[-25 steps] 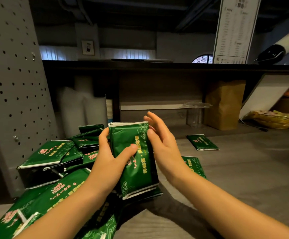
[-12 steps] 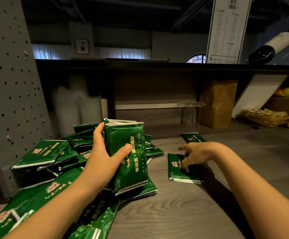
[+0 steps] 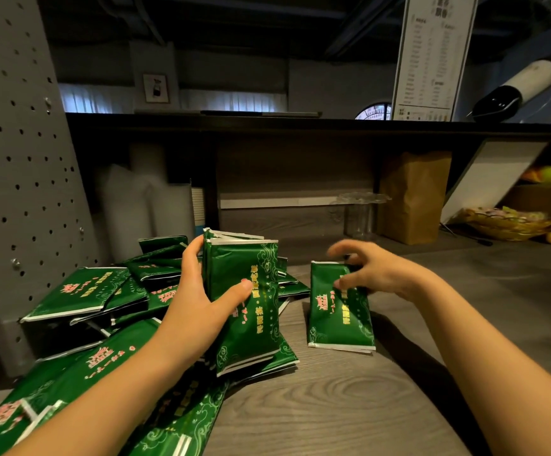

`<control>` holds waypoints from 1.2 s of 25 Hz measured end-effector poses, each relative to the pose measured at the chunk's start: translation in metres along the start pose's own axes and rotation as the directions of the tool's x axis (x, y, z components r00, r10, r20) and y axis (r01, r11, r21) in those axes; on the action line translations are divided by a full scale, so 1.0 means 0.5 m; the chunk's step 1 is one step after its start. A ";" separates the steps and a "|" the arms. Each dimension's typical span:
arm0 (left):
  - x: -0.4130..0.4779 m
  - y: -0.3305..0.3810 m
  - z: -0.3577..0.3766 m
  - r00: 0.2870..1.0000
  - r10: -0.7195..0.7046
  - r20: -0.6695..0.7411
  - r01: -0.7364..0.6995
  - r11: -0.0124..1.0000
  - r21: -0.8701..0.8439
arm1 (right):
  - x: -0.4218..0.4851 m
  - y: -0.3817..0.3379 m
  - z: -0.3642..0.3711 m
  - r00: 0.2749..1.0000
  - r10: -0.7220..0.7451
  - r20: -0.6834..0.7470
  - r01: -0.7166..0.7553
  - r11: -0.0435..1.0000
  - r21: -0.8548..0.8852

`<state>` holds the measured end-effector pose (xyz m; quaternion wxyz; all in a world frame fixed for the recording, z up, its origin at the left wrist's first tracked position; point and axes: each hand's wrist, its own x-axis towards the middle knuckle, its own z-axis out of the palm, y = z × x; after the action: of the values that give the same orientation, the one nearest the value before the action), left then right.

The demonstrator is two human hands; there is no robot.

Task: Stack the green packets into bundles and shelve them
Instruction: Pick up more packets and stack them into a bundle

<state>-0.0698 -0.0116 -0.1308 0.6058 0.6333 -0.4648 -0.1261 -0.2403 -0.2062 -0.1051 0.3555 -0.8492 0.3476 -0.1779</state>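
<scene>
My left hand (image 3: pixel 198 311) grips a bundle of green packets (image 3: pixel 251 311), held upright on its lower edge over the wooden counter (image 3: pixel 350 406). My right hand (image 3: pixel 376 274) pinches the top of a single green packet (image 3: pixel 340 317) and tilts it up off the counter just right of the bundle. A loose heap of green packets (image 3: pixel 86 291) lies to the left against the pegboard, and more packets (image 3: pixel 70 383) spread toward the near left edge.
A grey pegboard panel (image 3: pixel 21 159) stands at the left. Under the dark shelf (image 3: pixel 300 125) at the back sit white cup stacks (image 3: pixel 142 205), clear plastic cups (image 3: pixel 359 212), a brown paper bag (image 3: pixel 412 199) and a basket of snacks (image 3: pixel 507 222).
My right hand left the bundle, reached right to a packet lying flat on the counter, and has now lifted it and drawn it toward the bundle. The left hand kept holding the bundle.
</scene>
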 end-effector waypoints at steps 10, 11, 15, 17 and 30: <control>0.011 -0.010 0.000 0.999 -0.049 -0.013 0.050 0.999 0.023 | -0.030 -0.078 0.045 0.929 -0.165 -0.331 0.367 0.525 0.768; 0.012 -0.012 -0.001 0.998 -0.056 -0.014 0.057 0.998 0.023 | -0.035 -0.087 0.060 0.934 -0.194 -0.301 0.358 0.534 0.766; 0.017 -0.015 0.000 0.998 -0.050 -0.027 0.049 0.998 -0.040 | -0.039 -0.107 0.140 0.927 -0.242 -0.285 0.373 0.657 0.655; 0.022 -0.017 0.003 0.997 -0.064 -0.037 0.058 0.988 -0.141 | -0.036 -0.106 0.180 0.898 -0.282 -0.337 0.428 0.733 0.528; 0.015 -0.031 0.008 0.999 -0.040 0.026 0.042 0.997 -0.060 | -0.031 -0.111 0.236 0.868 -0.407 -0.285 0.496 0.670 0.552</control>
<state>-0.0620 -0.0224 -0.1426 0.6161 0.6223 -0.4553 -0.1605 -0.1605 -0.1103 -0.1466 0.5292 -0.7333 0.0737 -0.4205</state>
